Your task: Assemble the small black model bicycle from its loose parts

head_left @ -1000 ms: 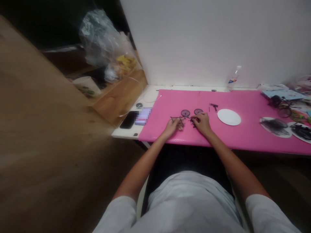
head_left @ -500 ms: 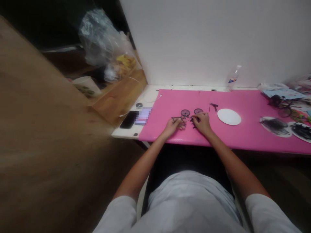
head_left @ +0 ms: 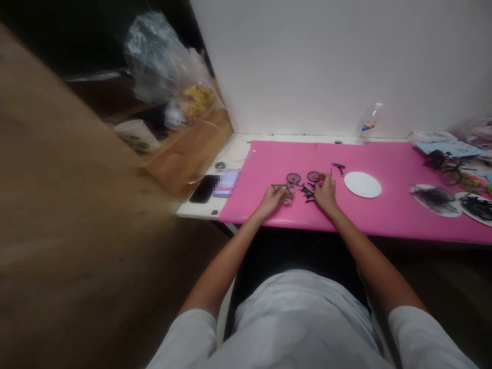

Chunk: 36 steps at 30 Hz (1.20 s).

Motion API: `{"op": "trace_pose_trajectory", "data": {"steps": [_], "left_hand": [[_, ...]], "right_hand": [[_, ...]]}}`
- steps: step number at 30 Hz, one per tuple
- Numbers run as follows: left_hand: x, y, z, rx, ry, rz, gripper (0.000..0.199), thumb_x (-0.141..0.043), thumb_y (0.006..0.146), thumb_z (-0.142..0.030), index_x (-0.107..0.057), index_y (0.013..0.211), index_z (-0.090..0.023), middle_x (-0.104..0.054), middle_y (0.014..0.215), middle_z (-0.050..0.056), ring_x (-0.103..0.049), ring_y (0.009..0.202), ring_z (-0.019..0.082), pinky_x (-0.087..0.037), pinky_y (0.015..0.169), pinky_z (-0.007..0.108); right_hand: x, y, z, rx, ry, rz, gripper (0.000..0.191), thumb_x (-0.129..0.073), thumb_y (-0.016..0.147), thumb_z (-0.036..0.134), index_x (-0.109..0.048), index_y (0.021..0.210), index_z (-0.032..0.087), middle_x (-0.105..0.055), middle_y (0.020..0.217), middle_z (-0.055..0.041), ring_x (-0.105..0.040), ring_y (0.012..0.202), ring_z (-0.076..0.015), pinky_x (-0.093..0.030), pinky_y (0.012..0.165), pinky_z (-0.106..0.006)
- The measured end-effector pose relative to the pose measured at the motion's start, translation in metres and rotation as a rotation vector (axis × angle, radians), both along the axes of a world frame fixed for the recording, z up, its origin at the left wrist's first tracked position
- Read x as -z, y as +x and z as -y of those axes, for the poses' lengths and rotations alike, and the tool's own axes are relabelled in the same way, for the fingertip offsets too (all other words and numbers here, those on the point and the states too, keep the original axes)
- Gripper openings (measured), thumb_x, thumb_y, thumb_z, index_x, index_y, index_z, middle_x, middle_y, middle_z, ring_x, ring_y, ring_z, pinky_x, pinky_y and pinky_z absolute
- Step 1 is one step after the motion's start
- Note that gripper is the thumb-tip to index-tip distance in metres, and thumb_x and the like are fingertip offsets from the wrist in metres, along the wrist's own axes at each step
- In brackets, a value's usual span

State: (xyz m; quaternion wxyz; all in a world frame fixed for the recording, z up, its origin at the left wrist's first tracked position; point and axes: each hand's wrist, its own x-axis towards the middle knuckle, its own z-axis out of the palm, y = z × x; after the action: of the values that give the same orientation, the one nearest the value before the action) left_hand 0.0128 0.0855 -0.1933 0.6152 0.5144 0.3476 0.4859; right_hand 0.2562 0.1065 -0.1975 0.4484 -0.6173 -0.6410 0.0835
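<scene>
R hand point(head_left: 326, 193) nearer wheel point(head_left: 312, 177); plate point(head_left: 469, 213): blk pts point(head_left: 481, 207).

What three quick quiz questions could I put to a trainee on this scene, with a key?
1. What does the left grip hold?
2. True or false: the nearest white plate lies left of both wheels in the picture.
3. Which is closest to the right grip: A bottle, B right-hand wheel, C phone?

Key: 1. A small bicycle frame. 2. False; it lies right of them. 3. B.
</scene>
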Motion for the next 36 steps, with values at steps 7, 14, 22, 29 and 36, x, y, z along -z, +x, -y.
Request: {"op": "trace_pose_trajectory", "data": {"steps": [7, 14, 22, 29, 36], "left_hand": [[0.000, 0.001, -0.001, -0.012, -0.008, 0.011, 0.058, -0.071, 0.095, -0.055, -0.069, 0.126, -0.005, -0.078, 0.112, 0.022, -0.076, 0.068, 0.018, -0.060, 0.061, 0.027], [-0.004, 0.002, 0.000, -0.073, -0.059, 0.057, 0.050, -0.075, 0.092, -0.053, -0.070, 0.116, -0.010, -0.079, 0.111, 0.019, -0.077, 0.072, 0.019, -0.064, 0.064, 0.029], [-0.005, 0.002, 0.000, -0.089, -0.090, 0.082, 0.044, -0.077, 0.090, -0.049, -0.070, 0.109, -0.010, -0.078, 0.111, 0.019, -0.077, 0.071, 0.020, -0.063, 0.062, 0.028], [-0.008, 0.002, 0.002, -0.391, 0.014, 0.106, 0.038, -0.069, 0.093, -0.049, -0.069, 0.099, -0.011, -0.076, 0.088, 0.012, -0.063, 0.055, 0.012, -0.047, 0.048, 0.022], [-0.012, 0.001, 0.003, -0.602, 0.044, 0.121, 0.033, -0.062, 0.097, -0.046, -0.066, 0.088, -0.015, -0.058, 0.064, 0.000, -0.047, 0.051, 0.009, -0.034, 0.048, 0.020]], "right_hand": [[0.000, -0.004, 0.001, -0.041, -0.065, 0.100, 0.037, -0.062, 0.083, 0.016, -0.067, 0.119, 0.022, -0.075, 0.116, -0.0120, -0.055, 0.121, -0.0386, -0.041, 0.107, -0.058], [-0.002, -0.004, 0.001, -0.101, -0.068, 0.148, 0.025, -0.065, 0.086, 0.021, -0.081, 0.105, 0.027, -0.077, 0.116, -0.0066, -0.051, 0.123, -0.0385, -0.041, 0.107, -0.057], [0.008, -0.001, -0.007, -0.164, -0.023, 0.110, 0.024, -0.060, 0.093, 0.024, -0.083, 0.102, 0.027, -0.077, 0.116, -0.0085, -0.053, 0.121, -0.0364, -0.039, 0.108, -0.058], [0.001, -0.001, -0.006, -0.130, 0.074, 0.104, 0.022, -0.060, 0.095, 0.030, -0.078, 0.105, 0.023, -0.074, 0.117, -0.0113, -0.056, 0.116, -0.0340, -0.039, 0.109, -0.054], [-0.007, -0.006, 0.000, -0.021, 0.073, 0.036, 0.024, -0.057, 0.096, 0.036, -0.074, 0.102, 0.021, -0.074, 0.101, -0.0123, -0.055, 0.107, -0.0350, -0.046, 0.098, -0.050]]}}
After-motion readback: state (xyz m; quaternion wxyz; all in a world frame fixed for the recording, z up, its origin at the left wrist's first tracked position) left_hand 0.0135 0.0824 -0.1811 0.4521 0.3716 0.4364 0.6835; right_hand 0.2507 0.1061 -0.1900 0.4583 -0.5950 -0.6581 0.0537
